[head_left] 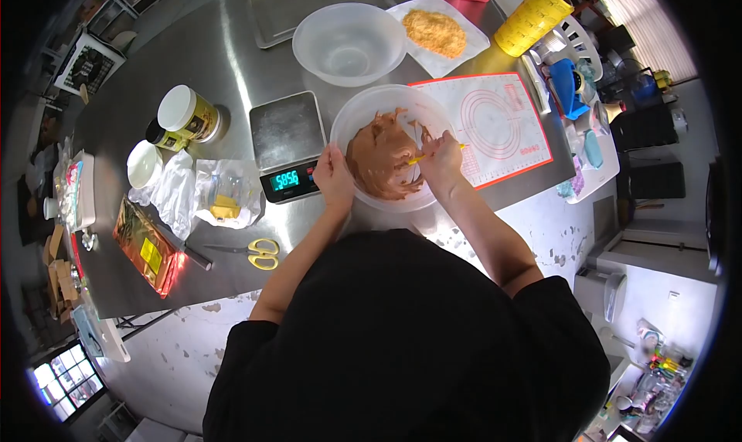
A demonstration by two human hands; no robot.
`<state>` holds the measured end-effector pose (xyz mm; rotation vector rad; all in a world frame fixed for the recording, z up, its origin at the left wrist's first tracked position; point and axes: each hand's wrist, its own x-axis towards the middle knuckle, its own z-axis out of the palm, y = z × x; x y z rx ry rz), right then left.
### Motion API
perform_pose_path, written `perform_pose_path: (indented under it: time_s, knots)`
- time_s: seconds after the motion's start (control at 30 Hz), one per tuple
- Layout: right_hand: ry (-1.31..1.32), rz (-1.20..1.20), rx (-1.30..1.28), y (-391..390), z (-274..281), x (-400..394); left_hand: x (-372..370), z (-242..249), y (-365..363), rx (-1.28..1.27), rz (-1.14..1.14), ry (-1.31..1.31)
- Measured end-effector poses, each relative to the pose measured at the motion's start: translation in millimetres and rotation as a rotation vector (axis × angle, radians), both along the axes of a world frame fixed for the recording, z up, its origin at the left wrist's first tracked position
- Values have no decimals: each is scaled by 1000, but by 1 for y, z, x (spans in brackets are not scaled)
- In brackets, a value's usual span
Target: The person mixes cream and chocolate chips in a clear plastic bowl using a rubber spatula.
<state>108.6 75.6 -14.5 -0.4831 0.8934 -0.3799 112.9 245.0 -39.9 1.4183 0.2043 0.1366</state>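
A translucent plastic bowl (431, 111) stands near the table's front edge, holding a thick, creamy brown mixture (380, 152) with some smeared up its wall. My left hand (334, 177) grips the bowl's left rim, fingers closed on it. Inside the right part of the bowl, my right hand (443, 162) is wrapped round a yellow-handled spatula (416, 161); its working end is buried in the mixture. Just left of the bowl is a kitchen scale (287, 129) with a lit display. Part of a red-edged silicone mat (495, 125) lies right of the bowl.
Behind stand a second clear bowl (349, 44), a metal tray (270, 17), golden crumbs (434, 32) on paper and a yellow roll (533, 18). To the left are a white-lidded jar (188, 113), a plastic bag (176, 191), scissors (261, 254) and a shiny orange packet (149, 247).
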Motion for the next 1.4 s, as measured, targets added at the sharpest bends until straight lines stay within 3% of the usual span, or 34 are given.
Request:
perform_pose_path:
  time_s: [0.27,0.43,0.63,1.4]
  knots:
    - [-225,45,-213,-17,67,42,4,-16,6,-81,-90,-11]
    - [-458,295,-499,-19,98,47,6,-19,3,-75,-15,-81]
    - [-573,469,-658,-11,136,38,3,-16,7,32,-35,-47]
    - [-759,643,-690,-3,177,6,6,-29,6,25,-54,-58]
